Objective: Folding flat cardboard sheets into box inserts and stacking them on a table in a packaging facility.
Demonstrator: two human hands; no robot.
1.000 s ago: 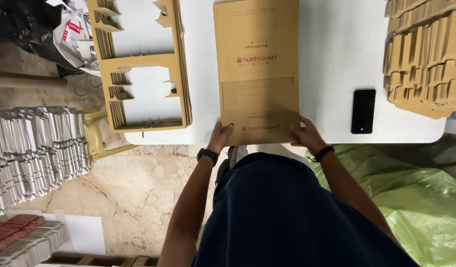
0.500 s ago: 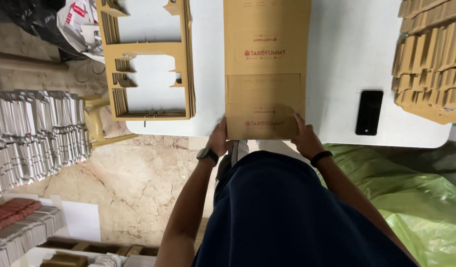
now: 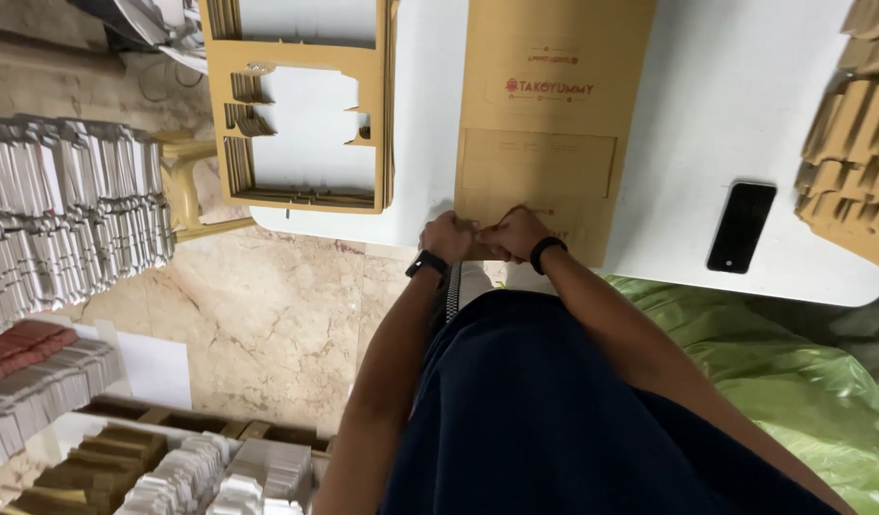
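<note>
A flat brown cardboard sheet (image 3: 550, 124) with red print lies lengthwise on the white table (image 3: 706, 114), its near end at the table's front edge. My left hand (image 3: 447, 235) and my right hand (image 3: 512, 231) meet side by side at that near end, fingers curled and pinching the sheet's edge. Each wrist wears a dark band.
A stack of punched-out cardboard frames (image 3: 306, 133) lies left of the sheet. A black phone (image 3: 741, 227) rests on the table to the right, beside piled brown cardboard pieces (image 3: 854, 162). Grey and white folded stacks (image 3: 67, 219) stand on the floor at left; green plastic (image 3: 792, 372) at right.
My hands have moved inward from the sheet's two near corners and now meet at the middle of its near edge. The view has shifted closer and to the right.
</note>
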